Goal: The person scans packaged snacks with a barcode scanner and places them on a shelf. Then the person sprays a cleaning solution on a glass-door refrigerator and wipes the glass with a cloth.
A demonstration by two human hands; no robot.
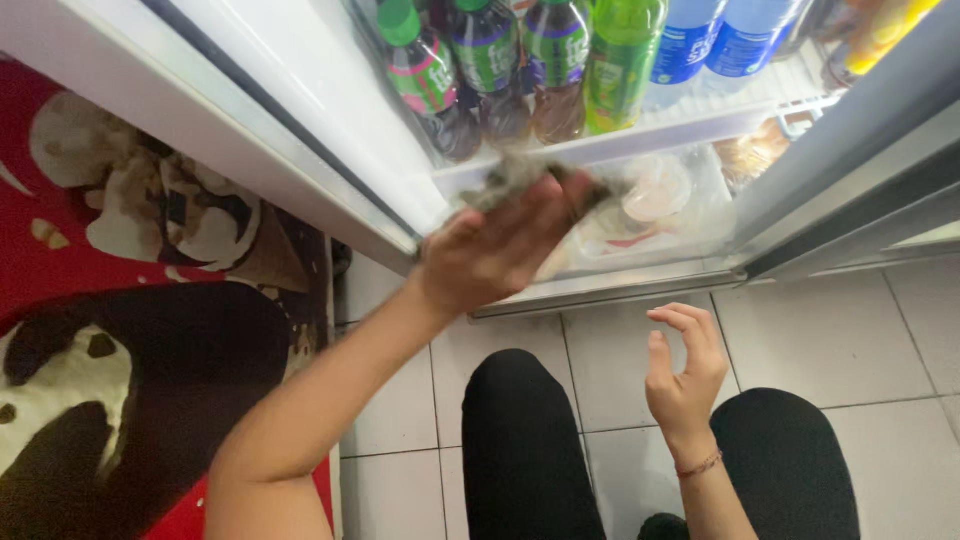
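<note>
Reaching left arm: stretched up and forward to the fridge's bottom shelf (640, 125)
Left hand (500, 250): grip closed around a blurry grey rag (520, 175), pressed at the shelf edge under the bottles (520, 65)
Right hand (685, 370): hovering over the knees, palm up, fingers loosely curled, holding nothing

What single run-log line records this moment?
left hand: grips grey cloth at fridge shelf edge | right hand: open, empty, above knees | bottles: upright

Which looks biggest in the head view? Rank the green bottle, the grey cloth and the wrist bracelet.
1. Green bottle, though cropped at the top edge.
2. Grey cloth, blurred and partly hidden by the left hand.
3. Wrist bracelet, clearly smallest.
</note>
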